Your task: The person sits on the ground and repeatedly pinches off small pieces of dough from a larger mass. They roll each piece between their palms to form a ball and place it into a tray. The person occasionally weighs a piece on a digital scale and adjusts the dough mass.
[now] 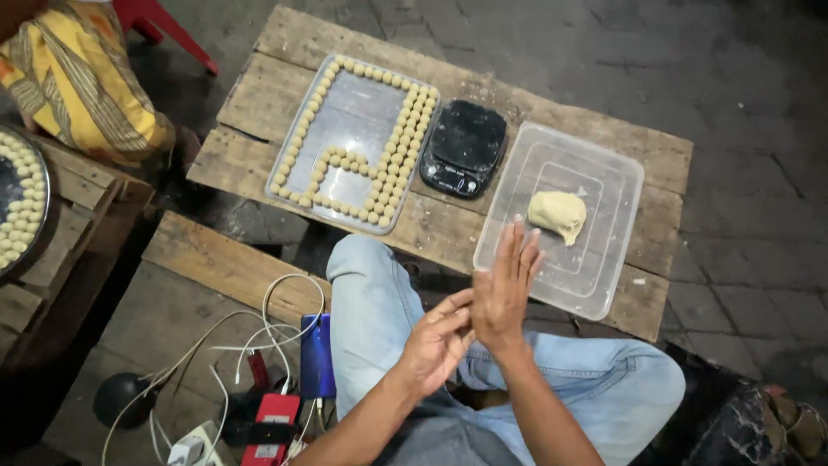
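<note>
Both palms press flat together above the lap, right hand (503, 289) over left hand (438, 341), fingers straight; whether dough sits between them I cannot tell. The tray (355, 103) on the worktop (259, 103) holds many small balls (398, 142) around its edge, middle bare. A dough lump (558, 214) remains in the clear tub (604, 267), beside the black scale (465, 147).

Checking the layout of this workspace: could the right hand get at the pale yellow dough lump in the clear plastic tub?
Probably yes. The right hand is raised at the near rim of the lidless clear plastic tub, and nothing lies between it and the pale yellow dough lump.
</note>
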